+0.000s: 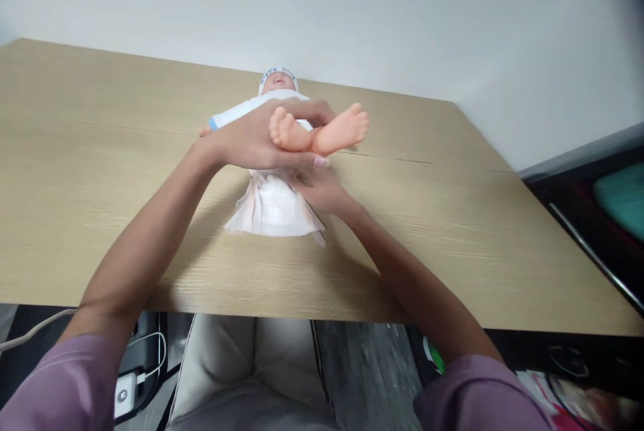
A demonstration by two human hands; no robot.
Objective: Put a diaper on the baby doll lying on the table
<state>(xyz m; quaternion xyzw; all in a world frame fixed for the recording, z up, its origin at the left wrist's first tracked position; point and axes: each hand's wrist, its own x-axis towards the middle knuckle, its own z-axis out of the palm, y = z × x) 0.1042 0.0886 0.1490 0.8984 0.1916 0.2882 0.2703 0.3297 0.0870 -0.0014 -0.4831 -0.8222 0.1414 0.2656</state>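
Observation:
A baby doll point(343, 131) in a white top and printed cap lies on its back on the wooden table point(125, 216), head toward the wall. My left hand point(256, 139) is wrapped round the doll's legs near the ankles and holds both feet raised. Below the raised legs, a white diaper point(280, 208) lies spread on the table, its near edge fanned out. My right hand point(325, 188) is under the legs at the diaper's upper right. Its fingertips reach beneath the doll and are partly hidden, so their grip does not show.
A pale wall point(322, 15) rises behind the table's far edge. To the right stands a dark object with a shiny rim point(594, 243). Below the front edge are a white power adapter point(125, 394) with cables and my lap.

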